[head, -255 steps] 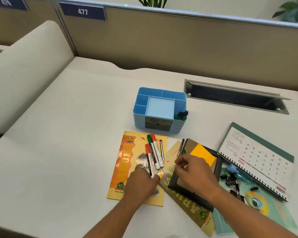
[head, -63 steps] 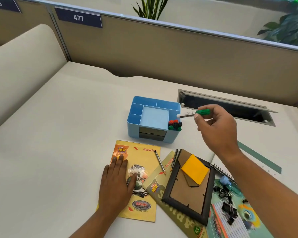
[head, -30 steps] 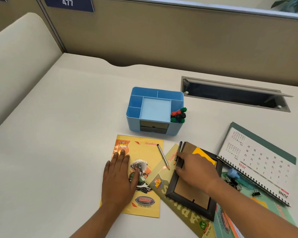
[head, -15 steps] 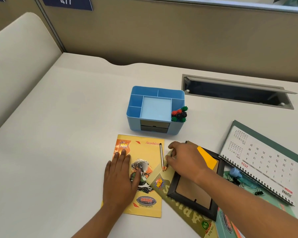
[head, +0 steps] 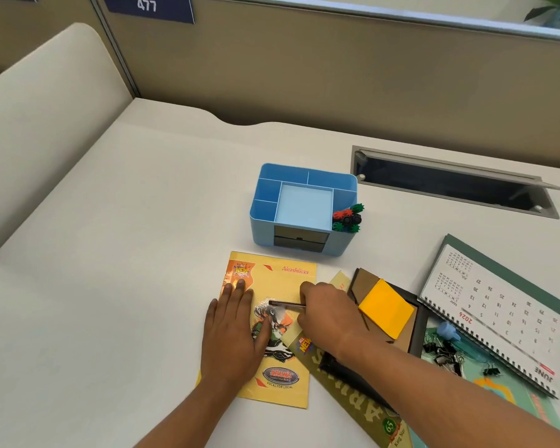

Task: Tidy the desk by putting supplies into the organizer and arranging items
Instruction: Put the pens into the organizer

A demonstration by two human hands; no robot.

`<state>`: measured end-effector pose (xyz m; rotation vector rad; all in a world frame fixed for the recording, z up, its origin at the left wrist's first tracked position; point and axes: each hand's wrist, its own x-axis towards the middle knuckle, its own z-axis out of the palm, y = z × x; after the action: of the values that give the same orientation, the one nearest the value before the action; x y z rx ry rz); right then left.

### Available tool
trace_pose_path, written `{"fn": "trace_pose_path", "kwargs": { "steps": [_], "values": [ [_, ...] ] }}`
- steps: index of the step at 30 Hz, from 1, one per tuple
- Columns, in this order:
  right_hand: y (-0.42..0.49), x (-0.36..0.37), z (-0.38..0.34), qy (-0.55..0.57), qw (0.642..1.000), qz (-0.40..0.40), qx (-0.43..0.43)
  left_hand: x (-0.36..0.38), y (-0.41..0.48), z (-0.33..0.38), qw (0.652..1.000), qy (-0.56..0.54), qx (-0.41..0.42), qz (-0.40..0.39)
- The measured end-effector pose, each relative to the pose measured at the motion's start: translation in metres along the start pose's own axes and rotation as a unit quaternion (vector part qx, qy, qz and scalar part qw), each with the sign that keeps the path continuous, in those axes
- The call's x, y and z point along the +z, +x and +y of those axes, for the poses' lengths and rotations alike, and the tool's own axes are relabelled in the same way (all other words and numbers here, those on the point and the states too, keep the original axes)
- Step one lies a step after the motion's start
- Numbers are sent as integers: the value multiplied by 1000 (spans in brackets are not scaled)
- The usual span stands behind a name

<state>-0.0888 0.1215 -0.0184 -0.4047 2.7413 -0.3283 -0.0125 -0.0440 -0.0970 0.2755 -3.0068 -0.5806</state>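
Note:
A blue desk organizer (head: 304, 185) stands mid-desk with several red, green and black marker caps (head: 347, 218) sticking out of its right compartment. In front of it lies a yellow notebook (head: 285, 279). My left hand (head: 232, 331) rests flat on that notebook, fingers straight. My right hand (head: 328, 315) pinches a thin dark pen (head: 283, 304) that points left, low over the notebook cover. A second olive notebook (head: 356, 402) lies partly under my right forearm.
A black picture frame (head: 414, 324) with a yellow sticky pad (head: 385, 313) lies right of my hand. Farther right are a spiral desk calendar (head: 495, 312), black binder clips (head: 443, 354) and a teal booklet (head: 511, 396). A cable slot (head: 450, 182) opens behind.
My right hand dropped the green marker into the organizer, came back to the pens by the frame and picked them up; it now holds a pen over the yellow notebook. My left hand stayed flat.

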Motion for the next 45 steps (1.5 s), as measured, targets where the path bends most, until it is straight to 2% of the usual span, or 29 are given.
{"fn": "trace_pose_path", "kwargs": {
  "steps": [5, 8, 13, 18, 24, 30, 36, 42, 45],
  "values": [
    [-11, -6, 0, 28, 1000, 5, 8, -6, -2, 6, 999, -27, -6, 29],
    [-20, -9, 4, 46, 999, 12, 6, -12, -10, 19, 995, -87, 31, 43],
    [-37, -8, -1, 100, 994, -5, -33, -23, -22, 47, 975, -199, 91, -29],
    [-51, -8, -5, 141, 989, 0, -45, -29, -20, 47, 964, -247, 100, -19],
    [-59, -10, -11, 189, 981, 35, -2, -53, -21, 45, 950, -308, 52, -3],
    [-61, -12, -15, 241, 967, 75, 46, -75, -13, 26, 955, -289, 65, 34],
    [-52, -23, -27, 341, 925, 140, 95, -107, 14, 7, 954, -280, 91, 53],
    [-35, -42, -42, 478, 846, 195, 132, -135, 52, -3, 955, -268, 111, 62],
    [-29, -51, -48, 484, 838, 216, 129, -143, 71, -4, 955, -258, 129, 66]
  ]
}}
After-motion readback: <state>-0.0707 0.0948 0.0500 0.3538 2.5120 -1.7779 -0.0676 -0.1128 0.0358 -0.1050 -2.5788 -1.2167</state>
